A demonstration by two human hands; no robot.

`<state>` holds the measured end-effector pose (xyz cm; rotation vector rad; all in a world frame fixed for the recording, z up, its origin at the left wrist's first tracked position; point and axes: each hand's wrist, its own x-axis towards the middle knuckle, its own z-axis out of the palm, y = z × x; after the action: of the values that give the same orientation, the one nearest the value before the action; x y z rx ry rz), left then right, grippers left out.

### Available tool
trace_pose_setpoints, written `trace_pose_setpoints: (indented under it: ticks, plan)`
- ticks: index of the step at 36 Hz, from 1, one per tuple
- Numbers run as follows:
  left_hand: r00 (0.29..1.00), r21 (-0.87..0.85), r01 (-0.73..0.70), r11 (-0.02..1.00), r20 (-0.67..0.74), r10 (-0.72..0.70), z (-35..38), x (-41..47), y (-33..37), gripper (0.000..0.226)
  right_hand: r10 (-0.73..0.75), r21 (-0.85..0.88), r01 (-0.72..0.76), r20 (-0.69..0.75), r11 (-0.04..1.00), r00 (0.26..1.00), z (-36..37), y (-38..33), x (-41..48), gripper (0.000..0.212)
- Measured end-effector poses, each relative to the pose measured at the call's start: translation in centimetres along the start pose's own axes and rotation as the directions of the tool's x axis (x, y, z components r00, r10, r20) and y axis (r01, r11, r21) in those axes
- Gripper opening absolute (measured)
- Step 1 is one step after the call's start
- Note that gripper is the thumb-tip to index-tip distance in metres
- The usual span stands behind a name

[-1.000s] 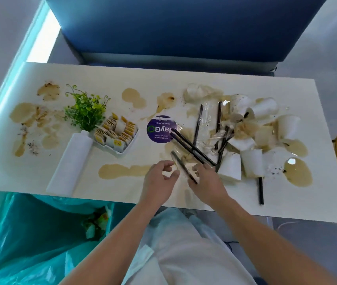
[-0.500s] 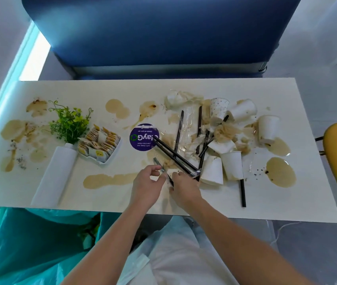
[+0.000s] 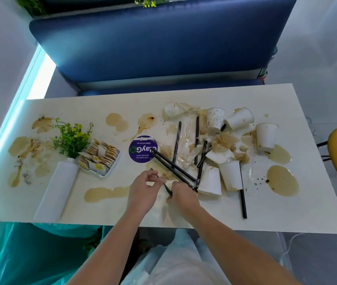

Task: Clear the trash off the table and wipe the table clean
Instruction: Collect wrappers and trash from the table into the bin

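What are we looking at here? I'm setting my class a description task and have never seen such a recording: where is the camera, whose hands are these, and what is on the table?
No machine here: a person wears one camera on the head, so you look forward and down at their own arms. The left hand and right hand both pinch one black straw with their fingers, near the front edge of the white table. Right of them lie tipped paper cups, more straws and crumpled napkins, among brown spills. To the left are a white vase with a green sprig and a tray of sachets. A teal trash bag waits below the table.
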<state>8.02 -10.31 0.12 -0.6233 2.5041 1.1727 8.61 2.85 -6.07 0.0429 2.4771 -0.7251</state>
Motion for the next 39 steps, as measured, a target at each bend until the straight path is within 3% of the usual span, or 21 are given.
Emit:
trace_pose_setpoints:
  ticks: [7, 15, 19, 26, 39]
  plan:
    - [0.999, 0.008, 0.011, 1.000, -0.042, -0.011, -0.9, 1.9, 0.8, 0.020, 0.069, 0.229, -0.065, -0.009, 0.971, 0.998, -2.8, -1.5, 0.6, 0.018]
    - [0.997, -0.024, 0.057, 0.998, 0.044, -0.056, -0.8, 3.7, 1.4, 0.025, 0.040, 0.440, -0.003, -0.073, 0.898, 0.997, -4.9, -2.5, 1.5, 0.016]
    - [0.996, -0.020, 0.060, 0.998, 0.063, -0.059, -0.7, 4.3, 2.1, 0.012, 0.024, 0.472, 0.023, -0.093, 0.881, 0.995, -5.2, -3.1, 1.6, 0.011]
    - [0.996, 0.016, 0.059, 0.998, 0.062, -0.060, -1.1, 4.6, 2.9, 0.030, -0.009, 0.507, 0.069, -0.120, 0.859, 0.993, -5.6, -3.8, 1.6, 0.006]
    - [0.994, -0.079, 0.105, 0.991, 0.030, -0.103, -2.0, 5.4, 2.8, 0.033, -0.026, 0.500, 0.085, -0.122, 0.862, 0.992, -5.6, -4.7, 2.6, 0.003]
